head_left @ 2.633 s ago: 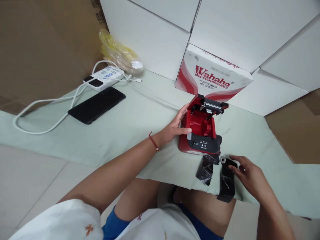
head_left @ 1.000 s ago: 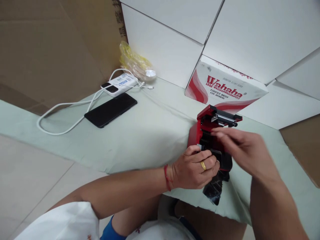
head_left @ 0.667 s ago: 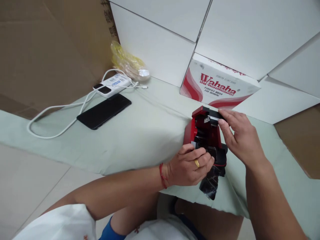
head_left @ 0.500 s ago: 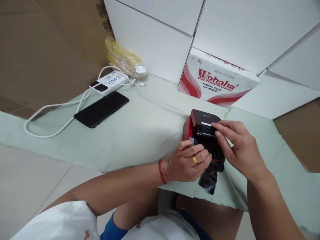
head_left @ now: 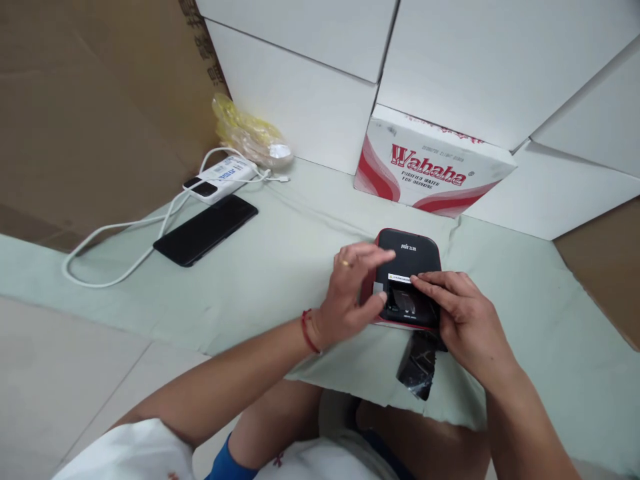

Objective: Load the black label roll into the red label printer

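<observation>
A small black-and-red machine [head_left: 410, 257], which looks like a label printer, lies on the pale green cloth in front of me. Its black lid is down, with a white sticker strip and a dark window. My left hand [head_left: 355, 290] is open at its left side, fingers and thumb spread around the lid's left edge. My right hand [head_left: 463, 313] grips the right side, fingertips on the lid beside the sticker, with its thumb mostly hidden. A crinkled, shiny black strip [head_left: 419, 373] hangs from the front, over the cloth.
Left on the cloth lie a black phone [head_left: 206, 230], a white power bank [head_left: 220, 179] with a white cable [head_left: 95, 280], and a yellow clear plastic bag [head_left: 250, 133]. Behind stands a Wahaha carton [head_left: 430, 167] against white boxes [head_left: 295, 87]. A brown carton [head_left: 100, 120] borders the left.
The machine's lid, raised before, is now down. My left hand has come out of the front opening and moved left and up, its fingers spreading. My right hand has followed the lid down.
</observation>
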`<state>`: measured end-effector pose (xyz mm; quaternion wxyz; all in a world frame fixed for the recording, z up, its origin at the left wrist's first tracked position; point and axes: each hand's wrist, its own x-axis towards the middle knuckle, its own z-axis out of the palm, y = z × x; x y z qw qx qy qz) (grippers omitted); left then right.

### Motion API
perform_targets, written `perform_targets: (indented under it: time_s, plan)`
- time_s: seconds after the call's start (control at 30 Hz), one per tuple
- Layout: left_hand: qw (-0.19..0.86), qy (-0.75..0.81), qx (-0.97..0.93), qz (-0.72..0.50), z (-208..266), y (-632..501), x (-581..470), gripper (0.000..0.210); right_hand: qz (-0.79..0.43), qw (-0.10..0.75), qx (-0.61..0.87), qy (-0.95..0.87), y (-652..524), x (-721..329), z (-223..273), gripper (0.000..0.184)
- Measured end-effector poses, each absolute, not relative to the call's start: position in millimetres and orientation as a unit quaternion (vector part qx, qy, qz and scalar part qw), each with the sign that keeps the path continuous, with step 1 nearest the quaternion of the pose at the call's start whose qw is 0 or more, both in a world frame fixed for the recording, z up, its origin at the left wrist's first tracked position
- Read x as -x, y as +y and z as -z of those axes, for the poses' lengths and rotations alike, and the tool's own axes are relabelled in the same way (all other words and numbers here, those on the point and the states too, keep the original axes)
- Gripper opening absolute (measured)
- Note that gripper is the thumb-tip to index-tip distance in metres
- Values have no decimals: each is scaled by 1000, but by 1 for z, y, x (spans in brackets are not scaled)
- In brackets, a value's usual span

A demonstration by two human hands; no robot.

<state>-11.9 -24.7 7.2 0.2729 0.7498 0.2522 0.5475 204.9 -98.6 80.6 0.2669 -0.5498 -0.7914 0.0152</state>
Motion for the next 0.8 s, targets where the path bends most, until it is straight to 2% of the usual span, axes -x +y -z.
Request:
perform_targets:
  time_s: [0.17, 0.3, 0.4, 0.63, 0.8]
  plan:
    - [523, 216, -667, -484, 10, 7, 12, 96, -32, 304, 497, -812, -115, -188, -80, 65]
    - [632, 158, -607, -455, 18, 11, 4, 117, -48, 312, 450, -836, -136, -178, -74, 71]
    - [665, 144, -580, -448, 20, 10, 0, 123, -39, 312, 460, -830, -145, -176, -68, 73]
    - [682, 132, -572, -437, 20, 11, -5, 122, -45, 305, 471, -827, -147, -175, -69, 69]
    - [675, 130, -585, -431, 20, 12, -3, 117, -84, 278, 499, -817, -139, -185, -88, 48]
